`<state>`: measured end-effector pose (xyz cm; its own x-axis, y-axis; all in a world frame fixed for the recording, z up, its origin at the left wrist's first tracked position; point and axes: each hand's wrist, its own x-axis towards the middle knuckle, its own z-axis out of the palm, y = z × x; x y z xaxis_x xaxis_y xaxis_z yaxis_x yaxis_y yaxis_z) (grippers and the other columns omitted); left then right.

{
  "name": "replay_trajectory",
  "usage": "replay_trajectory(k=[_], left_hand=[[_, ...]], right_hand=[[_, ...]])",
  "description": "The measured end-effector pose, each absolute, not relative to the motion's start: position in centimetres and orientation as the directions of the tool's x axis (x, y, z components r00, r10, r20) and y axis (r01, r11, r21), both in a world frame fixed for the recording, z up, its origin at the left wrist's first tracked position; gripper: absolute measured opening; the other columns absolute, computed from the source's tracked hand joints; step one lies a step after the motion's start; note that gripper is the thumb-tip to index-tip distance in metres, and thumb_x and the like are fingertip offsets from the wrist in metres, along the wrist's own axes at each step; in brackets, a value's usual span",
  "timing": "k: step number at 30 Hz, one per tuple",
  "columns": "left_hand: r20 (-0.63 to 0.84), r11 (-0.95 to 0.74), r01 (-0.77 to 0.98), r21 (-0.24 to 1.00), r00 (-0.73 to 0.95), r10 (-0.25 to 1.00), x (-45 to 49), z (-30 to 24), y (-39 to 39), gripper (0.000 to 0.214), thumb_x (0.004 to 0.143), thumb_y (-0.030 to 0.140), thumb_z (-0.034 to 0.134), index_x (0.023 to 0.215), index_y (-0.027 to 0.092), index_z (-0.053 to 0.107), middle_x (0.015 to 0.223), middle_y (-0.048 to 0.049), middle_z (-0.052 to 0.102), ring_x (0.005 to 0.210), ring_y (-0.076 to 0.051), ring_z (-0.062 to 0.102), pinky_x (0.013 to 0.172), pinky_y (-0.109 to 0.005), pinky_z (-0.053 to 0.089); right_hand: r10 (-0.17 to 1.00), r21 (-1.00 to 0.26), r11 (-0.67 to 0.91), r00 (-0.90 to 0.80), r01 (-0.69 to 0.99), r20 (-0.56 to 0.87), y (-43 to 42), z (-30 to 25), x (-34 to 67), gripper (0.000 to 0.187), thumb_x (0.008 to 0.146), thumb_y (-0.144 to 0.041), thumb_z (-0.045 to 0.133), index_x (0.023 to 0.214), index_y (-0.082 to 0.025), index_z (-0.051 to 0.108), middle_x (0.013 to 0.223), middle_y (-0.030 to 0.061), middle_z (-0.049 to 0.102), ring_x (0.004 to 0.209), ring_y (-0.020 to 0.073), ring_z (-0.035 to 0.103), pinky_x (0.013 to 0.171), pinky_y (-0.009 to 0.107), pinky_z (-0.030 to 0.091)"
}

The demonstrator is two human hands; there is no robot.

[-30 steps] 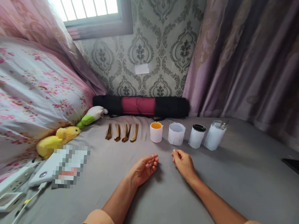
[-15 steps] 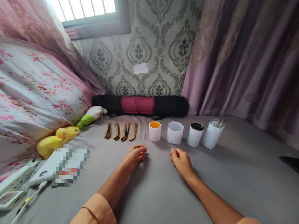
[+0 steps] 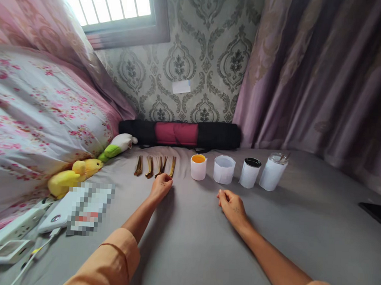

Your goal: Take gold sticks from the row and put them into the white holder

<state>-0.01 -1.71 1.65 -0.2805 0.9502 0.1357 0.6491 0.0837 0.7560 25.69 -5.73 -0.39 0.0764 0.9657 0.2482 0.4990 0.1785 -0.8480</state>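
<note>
My left hand is at the near end of the rightmost slim gold-coloured piece, its fingers curled together and covering the bent end. Whether they grip it is hidden. To the left lie similar gold-coloured bunches: one with splayed strips, partly behind the hand, then a narrower one and another. On the grey sheet, my right hand rests loosely closed, with nothing visible in it. Beyond it stand a white-wrapped cup with an orange inside, a wide translucent white-wrapped tub, and a dark-mouthed white-wrapped can.
A tall white-wrapped glass jar ends the row at right. Behind lies a black and maroon roll bag. Plush toys, a white device and a power strip are at left; a dark phone-like slab at far right.
My left hand has moved forward and left from the middle of the sheet to the rightmost gold-coloured piece. My right hand has stayed in place.
</note>
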Motion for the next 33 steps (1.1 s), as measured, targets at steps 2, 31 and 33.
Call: replay_trajectory(k=[2, 31, 33], left_hand=[[0.182, 0.069, 0.725, 0.686, -0.262, 0.948, -0.3, 1.8, -1.3, 0.012, 0.065, 0.018, 0.051, 0.072, 0.015, 0.061, 0.070, -0.0037, 0.061, 0.071, -0.015, 0.055, 0.065, -0.025, 0.039], [0.248, 0.028, 0.967, 0.254, -0.093, 0.964, -0.8, 2.0, 0.8, 0.016, 0.073, 0.022, 0.046, 0.084, 0.017, 0.056, 0.090, -0.0058, 0.053, 0.082, -0.016, 0.052, 0.068, -0.024, 0.037], [0.251, 0.024, 0.970, 0.243, -0.087, 0.964, -0.8, 2.0, 0.8, 0.016, 0.074, 0.022, 0.045, 0.084, 0.017, 0.056, 0.090, -0.0062, 0.053, 0.083, -0.017, 0.052, 0.068, -0.024, 0.037]], right_hand=[[0.965, -0.848, 0.179, 0.077, 0.499, 0.249, -5.7, -0.5, 25.7, 0.037, 0.078, -0.044, 0.036, 0.065, -0.016, 0.058, 0.047, -0.0008, 0.051, 0.042, 0.0100, 0.043, 0.044, 0.021, 0.031], [0.967, -0.855, 0.191, 0.055, 0.483, 0.247, -5.8, -0.6, 25.8, 0.039, 0.079, -0.046, 0.034, 0.065, -0.017, 0.057, 0.049, 0.0001, 0.052, 0.042, 0.0105, 0.044, 0.043, 0.021, 0.032], [0.967, -0.851, 0.191, 0.056, 0.488, 0.249, -5.8, -0.5, 25.7, 0.038, 0.079, -0.044, 0.034, 0.065, -0.017, 0.057, 0.050, 0.0001, 0.052, 0.042, 0.0103, 0.044, 0.043, 0.021, 0.031]])
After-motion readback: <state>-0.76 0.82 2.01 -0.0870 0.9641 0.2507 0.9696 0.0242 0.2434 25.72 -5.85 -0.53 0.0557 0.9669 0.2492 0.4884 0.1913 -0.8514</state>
